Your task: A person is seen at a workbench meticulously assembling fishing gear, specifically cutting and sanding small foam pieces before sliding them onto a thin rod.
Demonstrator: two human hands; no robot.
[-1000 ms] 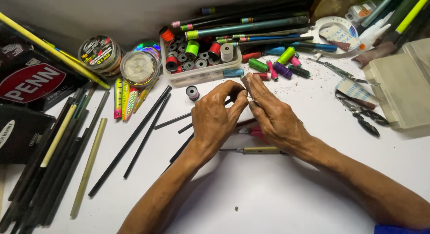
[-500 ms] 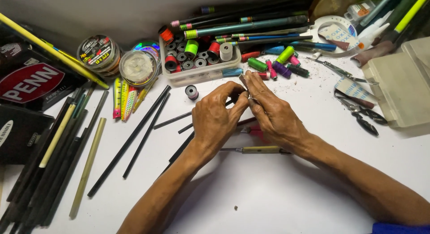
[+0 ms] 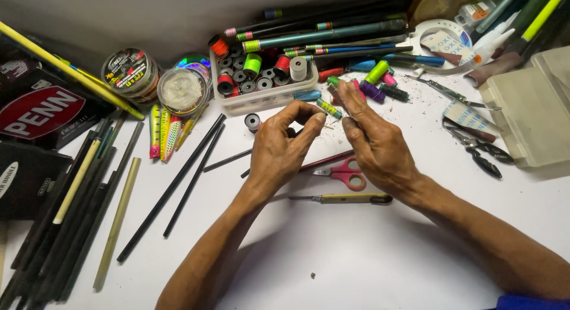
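The left hand and right hand met mid-table, fingertips pinching a thin rod piece (barely visible) between them. Judging by that, the fine work on it was unfinished; scissors lay just nearer, untouched.

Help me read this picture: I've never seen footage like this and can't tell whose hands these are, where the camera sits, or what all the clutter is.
The camera is worn on a person's head and looks down at a white table. Both bare hands are that person's own. The left hand and right hand meet at their fingertips over something very thin; it is too small to tell what. Below them lie pink-handled scissors and a yellow-handled craft knife. Behind them stands a clear box of thread spools, with round line spools to its left and painted fishing lures below those. Long dark rods lie on the left, pliers and a pale plastic case on the right.
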